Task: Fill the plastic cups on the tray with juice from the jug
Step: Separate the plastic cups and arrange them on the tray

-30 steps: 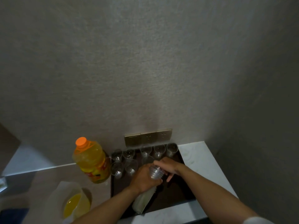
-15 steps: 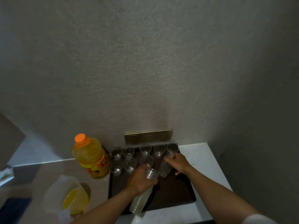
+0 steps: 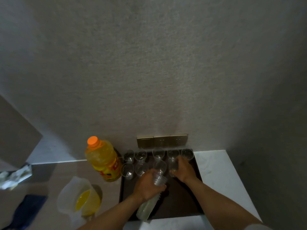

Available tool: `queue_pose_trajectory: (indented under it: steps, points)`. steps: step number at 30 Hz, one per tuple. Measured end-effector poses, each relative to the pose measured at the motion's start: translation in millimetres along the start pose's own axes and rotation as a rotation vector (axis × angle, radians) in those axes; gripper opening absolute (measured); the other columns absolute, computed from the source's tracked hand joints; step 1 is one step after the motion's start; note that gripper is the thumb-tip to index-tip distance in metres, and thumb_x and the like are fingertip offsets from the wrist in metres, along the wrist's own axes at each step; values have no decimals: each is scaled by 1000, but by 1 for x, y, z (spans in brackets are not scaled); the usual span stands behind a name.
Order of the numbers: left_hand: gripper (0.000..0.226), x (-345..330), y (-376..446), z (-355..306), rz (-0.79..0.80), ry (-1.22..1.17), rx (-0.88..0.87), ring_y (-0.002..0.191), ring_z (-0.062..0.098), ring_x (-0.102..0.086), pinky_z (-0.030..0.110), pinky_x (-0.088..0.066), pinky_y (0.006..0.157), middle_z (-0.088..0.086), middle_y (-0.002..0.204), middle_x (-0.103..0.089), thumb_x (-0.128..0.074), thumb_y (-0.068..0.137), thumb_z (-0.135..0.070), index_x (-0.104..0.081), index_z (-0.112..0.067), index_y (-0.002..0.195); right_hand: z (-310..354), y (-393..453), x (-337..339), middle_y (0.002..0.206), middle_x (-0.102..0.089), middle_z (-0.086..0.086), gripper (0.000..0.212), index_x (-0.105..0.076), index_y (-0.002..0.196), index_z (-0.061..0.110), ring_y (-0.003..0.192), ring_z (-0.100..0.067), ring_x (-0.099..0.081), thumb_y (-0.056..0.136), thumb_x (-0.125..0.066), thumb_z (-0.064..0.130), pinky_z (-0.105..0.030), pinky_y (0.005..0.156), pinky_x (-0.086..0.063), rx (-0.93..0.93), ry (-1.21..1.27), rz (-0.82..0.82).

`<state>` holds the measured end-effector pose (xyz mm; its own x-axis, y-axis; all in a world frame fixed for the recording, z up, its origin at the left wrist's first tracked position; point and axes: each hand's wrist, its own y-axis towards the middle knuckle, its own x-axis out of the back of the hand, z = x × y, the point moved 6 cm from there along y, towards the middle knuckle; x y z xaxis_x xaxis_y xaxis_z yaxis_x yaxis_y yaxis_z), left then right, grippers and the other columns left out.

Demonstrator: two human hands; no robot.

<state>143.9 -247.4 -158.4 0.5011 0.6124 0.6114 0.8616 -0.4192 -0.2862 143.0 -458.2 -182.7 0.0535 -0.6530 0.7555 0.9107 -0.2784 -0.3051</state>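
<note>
Since the earlier frame the right hand (image 3: 181, 170) has carried a single cup (image 3: 172, 165) down onto the tray (image 3: 182, 203) in the second row and grips it there, while the left hand (image 3: 147, 185) clasps the cup stack (image 3: 150, 203), long axis toward the person, and the jug (image 3: 79, 199) sits left of both on the tabletop (image 3: 49, 178), nearer the left hand.

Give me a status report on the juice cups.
Done: eight empty cups stand on the tray. In hand: the right hand sets down another cup; the left hand grips the cup stack. Left: all pouring; the jug sits untouched.
</note>
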Motion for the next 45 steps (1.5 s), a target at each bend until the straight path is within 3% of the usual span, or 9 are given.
queue_pose_trajectory:
  steps: [4,15,20,25,28,30,35,40,45]
  points:
    - [59,-1,5,7,4,7,10,87,0,-65,32,-58,80,-16,102,-66,-82,57,-58,-57,-40,107,5,-3,2,139,-56,-8,83,-34,140,21,122,-29,-60,77,-84,43,-40,91,-53,-32,-86,-45]
    - [61,0,11,0,53,14,-19,96,3,-63,35,-57,87,-16,109,-62,-80,59,-58,-52,-42,111,0,-5,4,143,-53,-5,87,-36,141,24,125,-28,-59,73,-80,57,-42,96,-51,-96,-71,-26]
    - [63,3,12,-5,59,0,-59,97,2,-65,37,-58,86,-18,110,-64,-82,59,-59,-56,-42,114,0,-10,12,143,-47,-7,72,-40,133,26,123,-30,-59,79,-76,57,-42,92,-53,-86,-77,-71]
    - [64,8,13,-15,66,-5,-133,102,0,-64,36,-57,89,-19,114,-64,-84,61,-54,-56,-46,118,11,-15,26,115,-58,1,31,-53,104,29,96,-18,-64,87,-69,49,-40,85,-57,-34,-1,-176]
    - [67,9,13,-19,84,-10,-157,103,-1,-63,35,-57,90,-21,116,-63,-84,60,-53,-53,-50,120,26,-20,27,91,-63,5,15,-59,94,25,82,-12,-62,96,-66,39,-38,84,-57,-1,125,-76]
    - [67,9,11,-22,96,-8,-176,101,-2,-64,36,-58,88,-21,113,-65,-83,62,-50,-53,-49,122,36,-25,24,84,-64,4,25,-62,88,21,78,-11,-62,99,-62,44,-35,82,-55,8,248,42]
    - [66,12,3,-24,116,-3,-186,103,-3,-62,34,-58,90,-23,114,-63,-81,65,-47,-49,-50,122,49,-38,6,104,-75,-10,62,-69,115,13,83,-17,-72,93,-56,69,-29,74,-59,-37,361,368]
    - [109,16,0,-25,123,70,-176,136,9,-45,23,-42,104,-16,147,-49,-83,71,-49,-22,-31,160,53,-47,0,109,-75,-6,68,-71,117,13,92,-18,-73,84,-66,72,-34,81,-63,-53,340,454]
    - [117,18,-4,-28,161,96,-175,140,11,-41,22,-38,107,-10,155,-43,-81,71,-50,-13,-23,163,53,-53,2,113,-74,-10,57,-70,119,12,90,-19,-71,90,-67,61,-37,83,-63,-112,381,442]
